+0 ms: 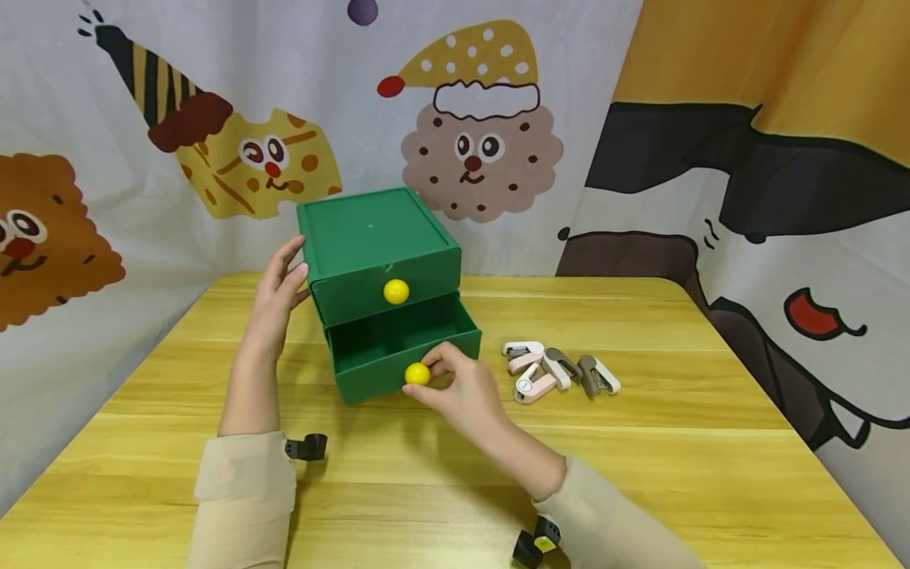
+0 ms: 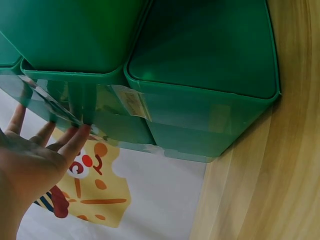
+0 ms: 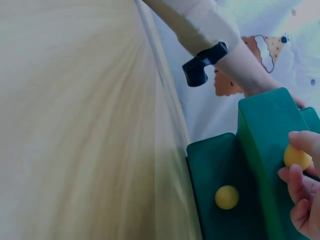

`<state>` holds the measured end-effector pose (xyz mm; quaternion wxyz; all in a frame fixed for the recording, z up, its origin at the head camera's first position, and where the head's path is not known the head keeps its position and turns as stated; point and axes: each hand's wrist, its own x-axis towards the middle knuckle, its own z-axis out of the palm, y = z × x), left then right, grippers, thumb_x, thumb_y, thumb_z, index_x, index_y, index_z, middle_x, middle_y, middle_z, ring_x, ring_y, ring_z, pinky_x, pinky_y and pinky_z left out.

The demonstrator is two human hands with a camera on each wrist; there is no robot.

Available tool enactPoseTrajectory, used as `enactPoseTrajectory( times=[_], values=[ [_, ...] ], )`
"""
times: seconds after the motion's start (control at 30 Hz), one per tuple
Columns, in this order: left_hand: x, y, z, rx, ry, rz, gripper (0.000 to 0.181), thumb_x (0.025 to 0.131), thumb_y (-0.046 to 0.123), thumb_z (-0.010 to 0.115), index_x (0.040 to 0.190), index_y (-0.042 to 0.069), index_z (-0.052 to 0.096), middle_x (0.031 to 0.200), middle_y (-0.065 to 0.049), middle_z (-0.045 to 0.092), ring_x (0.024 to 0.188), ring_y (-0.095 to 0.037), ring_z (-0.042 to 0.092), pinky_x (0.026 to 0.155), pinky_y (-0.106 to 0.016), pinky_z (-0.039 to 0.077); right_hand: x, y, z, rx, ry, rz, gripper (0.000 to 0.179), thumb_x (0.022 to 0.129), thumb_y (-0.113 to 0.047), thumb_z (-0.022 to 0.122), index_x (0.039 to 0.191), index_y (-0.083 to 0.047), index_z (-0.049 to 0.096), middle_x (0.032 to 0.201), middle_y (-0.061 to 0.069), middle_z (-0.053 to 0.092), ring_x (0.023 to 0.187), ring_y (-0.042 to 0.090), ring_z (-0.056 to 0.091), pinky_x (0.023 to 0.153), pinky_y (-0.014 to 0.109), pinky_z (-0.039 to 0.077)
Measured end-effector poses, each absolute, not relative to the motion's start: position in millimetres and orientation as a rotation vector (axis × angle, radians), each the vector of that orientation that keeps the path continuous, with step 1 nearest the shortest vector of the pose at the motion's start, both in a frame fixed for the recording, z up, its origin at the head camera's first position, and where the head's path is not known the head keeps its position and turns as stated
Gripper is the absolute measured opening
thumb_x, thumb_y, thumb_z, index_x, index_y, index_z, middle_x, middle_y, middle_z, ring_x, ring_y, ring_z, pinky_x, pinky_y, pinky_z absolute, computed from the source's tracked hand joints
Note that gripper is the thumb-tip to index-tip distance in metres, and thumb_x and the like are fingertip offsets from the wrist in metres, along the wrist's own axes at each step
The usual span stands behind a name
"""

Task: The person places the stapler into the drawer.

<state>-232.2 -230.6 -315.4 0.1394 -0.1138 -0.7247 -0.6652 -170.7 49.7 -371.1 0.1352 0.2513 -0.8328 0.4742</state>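
My right hand (image 1: pixel 465 387) pinches the round yellow knob (image 1: pixel 417 374); green plastic lower drawer (image 1: pixel 373 379) out, upper drawer (image 1: pixel 355 296) closed; left hand (image 1: pixel 273 308) straight-fingered, perhaps touching.

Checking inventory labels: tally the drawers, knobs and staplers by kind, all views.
Green drawers: 3
Yellow knobs: 3 (lowest shows only in the right wrist view)
Staplers: 4
Total: 10

Bright head view, pale sheen on the tabletop (image 1: pixel 398 506) at bottom centre, soft shadow below the right hand (image 1: pixel 465 387), dimmer left wrist view, hazy, washed-out right wrist view
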Motion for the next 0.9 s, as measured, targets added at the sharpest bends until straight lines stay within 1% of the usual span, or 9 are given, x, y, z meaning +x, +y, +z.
enactPoseTrajectory(
  times=[0.1,0.3,0.47,0.57,0.77,0.9],
  values=[
    [-232.4,-230.9,-316.2,-0.331,-2.098,-1.922,0.058,0.1,0.034,0.048,0.152,0.019,0.028,0.158,-0.002,0.013,0.142,-0.022,0.013,0.108,-0.061,0.017,-165.1,53.4,-371.2,0.742,-2.43,1.337,0.03,0.074,-0.029,0.084,0.091,-0.016,0.062,0.078,-0.009,0.067,0.068,0.006,0.056,0.058,0.023,0.048],
    [-231.9,-230.9,-315.5,-0.335,-2.093,-1.924,0.058,0.1,0.034,0.047,0.152,0.019,0.027,0.158,-0.002,0.013,0.142,-0.022,0.013,0.108,-0.061,0.017,-160.6,58.9,-373.0,0.774,-2.416,1.257,0.032,0.072,-0.03,0.085,0.09,-0.017,0.062,0.077,-0.011,0.066,0.059,0.003,0.05,0.052,0.022,0.044],
    [-231.7,-230.8,-315.2,-0.329,-2.1,-1.919,0.058,0.1,0.035,0.048,0.152,0.019,0.028,0.158,-0.002,0.013,0.142,-0.022,0.013,0.108,-0.061,0.017,-161.4,63.0,-369.9,0.802,-2.436,1.236,0.03,0.073,-0.032,0.084,0.09,-0.019,0.063,0.079,-0.012,0.066,0.06,0.003,0.052,0.053,0.021,0.045],
    [-231.9,-230.7,-315.1,-0.334,-2.098,-1.919,0.058,0.1,0.034,0.048,0.152,0.019,0.028,0.158,-0.003,0.013,0.142,-0.023,0.013,0.108,-0.061,0.018,-161.0,66.6,-363.8,0.814,-2.468,1.213,0.029,0.073,-0.033,0.083,0.091,-0.019,0.066,0.081,-0.012,0.066,0.059,0.003,0.053,0.051,0.021,0.045],
    [-232.0,-231.2,-315.2,-0.34,-2.089,-1.92,0.057,0.1,0.033,0.048,0.152,0.018,0.028,0.158,-0.003,0.013,0.142,-0.023,0.014,0.107,-0.061,0.018,-161.9,75.6,-347.1,0.875,-2.444,1.126,0.031,0.074,-0.033,0.083,0.095,-0.015,0.07,0.081,-0.008,0.068,0.058,0.004,0.053,0.047,0.021,0.042],
    [-231.8,-232.1,-315.4,-0.337,-2.091,-1.922,0.058,0.1,0.033,0.048,0.152,0.019,0.027,0.158,-0.003,0.013,0.142,-0.024,0.013,0.108,-0.061,0.018,-165.6,85.6,-336.9,0.939,-2.36,1.118,0.031,0.074,-0.029,0.084,0.097,-0.012,0.07,0.084,-0.006,0.07,0.063,0.005,0.056,0.049,0.021,0.043]
  ],
)
